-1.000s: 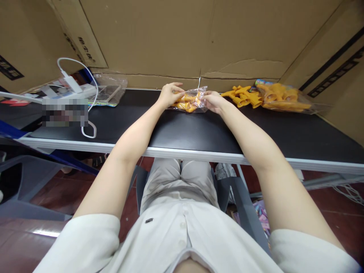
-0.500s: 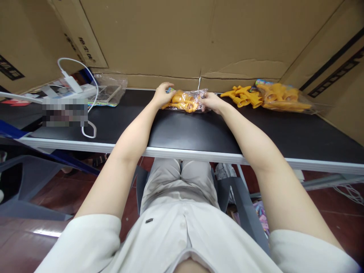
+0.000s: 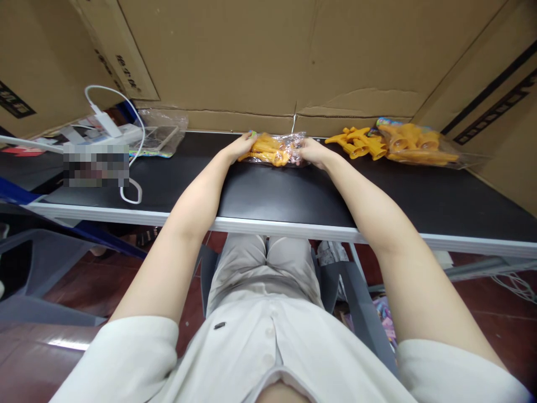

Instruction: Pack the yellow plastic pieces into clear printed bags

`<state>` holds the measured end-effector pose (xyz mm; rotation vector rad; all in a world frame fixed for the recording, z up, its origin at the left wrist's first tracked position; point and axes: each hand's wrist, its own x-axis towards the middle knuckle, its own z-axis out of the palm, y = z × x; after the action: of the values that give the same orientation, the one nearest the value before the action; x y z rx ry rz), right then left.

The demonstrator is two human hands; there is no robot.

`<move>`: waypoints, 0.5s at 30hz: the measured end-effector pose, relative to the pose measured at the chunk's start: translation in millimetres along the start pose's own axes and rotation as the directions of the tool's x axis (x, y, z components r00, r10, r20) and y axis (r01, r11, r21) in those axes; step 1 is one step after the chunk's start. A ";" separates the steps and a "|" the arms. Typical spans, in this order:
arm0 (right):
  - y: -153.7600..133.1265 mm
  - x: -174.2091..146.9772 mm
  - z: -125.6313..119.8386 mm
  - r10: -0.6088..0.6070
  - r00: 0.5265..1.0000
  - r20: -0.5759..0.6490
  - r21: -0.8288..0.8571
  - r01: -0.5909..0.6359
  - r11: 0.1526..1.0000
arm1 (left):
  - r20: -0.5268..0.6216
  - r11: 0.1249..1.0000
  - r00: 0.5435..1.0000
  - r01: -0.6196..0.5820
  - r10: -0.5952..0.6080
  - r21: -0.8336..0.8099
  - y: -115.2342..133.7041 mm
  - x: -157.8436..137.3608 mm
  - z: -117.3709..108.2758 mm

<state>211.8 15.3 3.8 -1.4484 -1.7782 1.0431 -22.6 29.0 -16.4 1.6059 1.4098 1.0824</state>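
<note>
A clear plastic bag (image 3: pixel 273 150) with yellow-orange plastic pieces in it lies on the black tabletop, between my two hands. My left hand (image 3: pixel 240 146) has its fingers closed on the bag's left end, where a bit of coloured print shows. At the other end, my right hand (image 3: pixel 311 151) grips the crinkled film. Some of the fingertips on both sides are hidden by the bag. To the right of my right hand lie loose yellow plastic pieces (image 3: pixel 358 143), which look like horn or funnel shapes.
Another clear bag of yellow pieces (image 3: pixel 419 144) lies at the right. On the left are a flat plastic package (image 3: pixel 161 137), a white charger with a cable (image 3: pixel 109 124) and a blurred-out patch. Cardboard walls (image 3: pixel 235 61) enclose the table's back and sides; a metal edge (image 3: pixel 285 225) runs along the front.
My left hand has shifted slightly, its fingers lower and flatter against the bag's left end. The yellow pieces inside have moved a little. My right hand stays nearly in place.
</note>
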 end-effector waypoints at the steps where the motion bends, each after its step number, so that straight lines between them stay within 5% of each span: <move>1: -0.7 -1.5 -0.3 0.000 1.000 0.019 0.019 0.000 1.000 | 0.026 0.999 1.000 0.001 0.000 -0.044 -1.4 0.7 0.1; 7: -2.3 -5.8 -1.8 0.004 0.998 0.055 0.134 -0.011 0.991 | 0.092 0.978 0.991 0.110 -0.095 -0.176 2.4 -5.1 1.3; 15: -1.8 -1.5 1.0 0.020 0.998 0.055 0.059 -0.023 0.998 | 0.127 0.969 0.985 0.140 -0.115 -0.204 15.8 -18.7 4.0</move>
<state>210.4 13.5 4.8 -1.4190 -1.7574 1.1465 -13.8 8.3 -5.7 1.3827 1.2588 1.0127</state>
